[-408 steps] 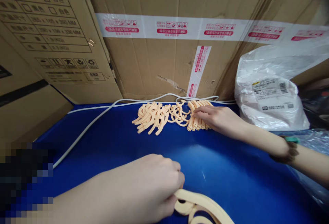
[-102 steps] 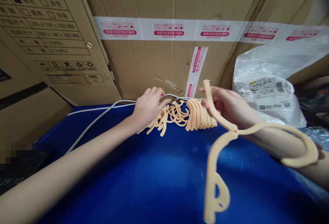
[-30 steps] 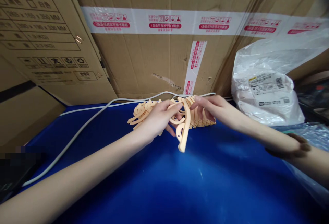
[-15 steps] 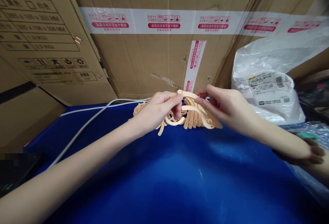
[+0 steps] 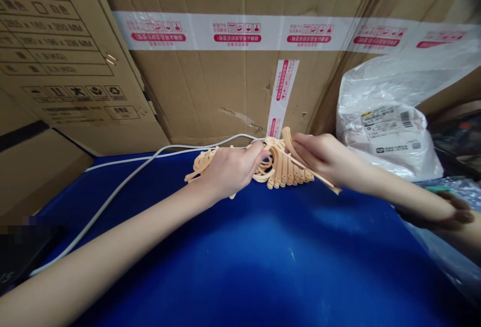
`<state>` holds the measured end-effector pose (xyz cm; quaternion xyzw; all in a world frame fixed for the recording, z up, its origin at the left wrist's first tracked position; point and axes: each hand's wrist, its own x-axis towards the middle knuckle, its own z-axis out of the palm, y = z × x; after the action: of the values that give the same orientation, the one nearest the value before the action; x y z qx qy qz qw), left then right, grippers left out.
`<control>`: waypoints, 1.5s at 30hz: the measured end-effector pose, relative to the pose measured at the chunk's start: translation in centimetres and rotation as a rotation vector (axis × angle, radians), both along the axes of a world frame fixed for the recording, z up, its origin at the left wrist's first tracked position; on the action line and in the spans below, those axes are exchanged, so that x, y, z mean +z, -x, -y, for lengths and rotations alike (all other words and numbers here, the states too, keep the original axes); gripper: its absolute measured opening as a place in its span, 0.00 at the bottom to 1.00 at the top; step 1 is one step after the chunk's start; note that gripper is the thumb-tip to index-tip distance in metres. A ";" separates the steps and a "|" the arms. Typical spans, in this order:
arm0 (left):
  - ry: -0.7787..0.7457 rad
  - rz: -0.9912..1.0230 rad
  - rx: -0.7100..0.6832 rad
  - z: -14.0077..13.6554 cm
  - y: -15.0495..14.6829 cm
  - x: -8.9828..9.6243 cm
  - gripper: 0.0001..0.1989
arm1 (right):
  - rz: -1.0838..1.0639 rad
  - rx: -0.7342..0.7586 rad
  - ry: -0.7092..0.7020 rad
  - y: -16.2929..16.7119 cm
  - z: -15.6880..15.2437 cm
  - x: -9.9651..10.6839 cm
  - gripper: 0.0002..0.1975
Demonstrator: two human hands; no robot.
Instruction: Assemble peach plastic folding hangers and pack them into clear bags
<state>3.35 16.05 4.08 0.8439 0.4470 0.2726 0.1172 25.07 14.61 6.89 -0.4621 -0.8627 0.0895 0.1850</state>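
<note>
Just above a row of beige hanger pieces [image 5: 287, 174], my left hand [image 5: 235, 164] pinches the centre end of a beige folding hanger [image 5: 311, 168] between thumb and fingers. The hanger's thin arm slants down to the right, under my right hand [image 5: 323, 154]. My right hand is closed around a curved beige hanger arm [image 5: 288, 139], whose broad end sticks up past the fingertips. Whether this arm is joined to the hanger in my left hand, I cannot tell. More beige hanger parts [image 5: 203, 161] lie left of and behind my left hand, partly hidden by it.
A large cardboard box [image 5: 199, 86] with white and red tape stands behind the blue work surface [image 5: 240, 257]. Another printed box [image 5: 82, 66] is at left. A white cable [image 5: 112, 194] runs along the left and back. At right sits a labelled white plastic bag [image 5: 391, 136].
My right hand has moved slightly right and turned the curved arm, raising its broad end. The thin hanger arm now slants down to the right. My left hand has shifted slightly.
</note>
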 end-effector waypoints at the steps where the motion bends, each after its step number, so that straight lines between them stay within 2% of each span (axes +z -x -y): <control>1: 0.008 0.013 0.014 -0.4 -0.1 -0.1 0.16 | -0.108 0.006 0.094 -0.3 -0.2 0.0 0.16; 4: 0.080 0.023 0.049 -2.0 -0.5 -0.4 0.20 | -0.389 0.024 0.331 -1.1 -0.5 -0.2 0.17; 6: 0.155 -0.004 0.050 -3.1 -0.9 -0.6 0.20 | -0.514 0.028 0.421 -1.3 -0.5 -0.3 0.17; 9: 0.215 -0.027 0.066 -4.3 -1.4 -0.9 0.20 | -0.640 0.027 0.474 -1.1 -0.2 -0.2 0.16; 13: 0.194 0.010 0.158 -4.6 -1.7 -0.8 0.19 | -0.802 -0.040 0.535 -0.6 0.4 -0.2 0.13; 16: 0.208 0.080 0.214 -3.9 -1.7 -0.3 0.17 | -0.994 -0.132 0.487 -0.5 0.7 -0.5 0.09; 18: 0.264 0.118 0.175 -3.0 -1.5 0.2 0.22 | -1.131 -0.177 0.410 -0.6 0.7 -0.7 0.08; 20: 0.447 0.184 0.032 -1.9 -1.4 0.8 0.30 | -1.219 -0.200 0.323 -0.7 0.5 -0.6 0.09; 22: 0.753 0.342 -0.162 -0.8 -1.2 1.5 0.27 | -1.224 -0.201 0.215 -0.9 0.3 -0.5 0.10; 24: 0.998 0.554 -0.256 0.1 -1.0 2.1 0.18 | -1.110 -0.187 0.108 -1.2 0.0 -0.4 0.10; 25: 1.051 0.654 -0.238 0.4 -1.0 2.4 0.13 | -1.004 -0.174 0.044 -1.3 -0.2 -0.3 0.10; 28: 1.022 0.828 -0.091 1.0 -0.9 3.4 0.09 | -0.488 -0.147 -0.244 -1.2 -0.2 -0.2 0.09; 31: 1.035 0.840 -0.077 1.2 -0.9 4.2 0.10 | 0.052 -0.183 -0.525 -0.3 0.0 -0.2 0.09; 34: 1.037 0.754 -0.082 1.2 -0.8 4.6 0.13 | 0.313 -0.200 -0.605 0.9 0.3 -0.4 0.15; 36: 0.933 0.650 -0.042 1.1 -0.9 4.4 0.15 | 0.366 -0.194 -0.543 1.7 0.3 -0.5 0.14; 38: 0.793 0.570 0.014 1.1 -1.1 3.7 0.15 | 0.274 -0.167 -0.401 2.3 0.1 -0.5 0.12; 40: 0.658 0.544 0.053 1.1 -1.3 2.7 0.15 | 0.067 -0.104 -0.176 2.7 -0.4 -0.4 0.13; 43: 0.449 0.510 0.059 1.0 -1.0 1.5 0.14 | -0.265 -0.045 0.245 2.5 -1.7 -0.1 0.13; 45: 0.337 0.456 0.067 0.6 -0.1 1.2 0.15 | -0.427 -0.097 0.380 1.6 -2.7 -0.1 0.11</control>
<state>3.49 15.40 5.30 0.7141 0.4758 0.3810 0.3442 23.46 17.31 6.80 -0.5000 -0.7489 0.3358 0.2764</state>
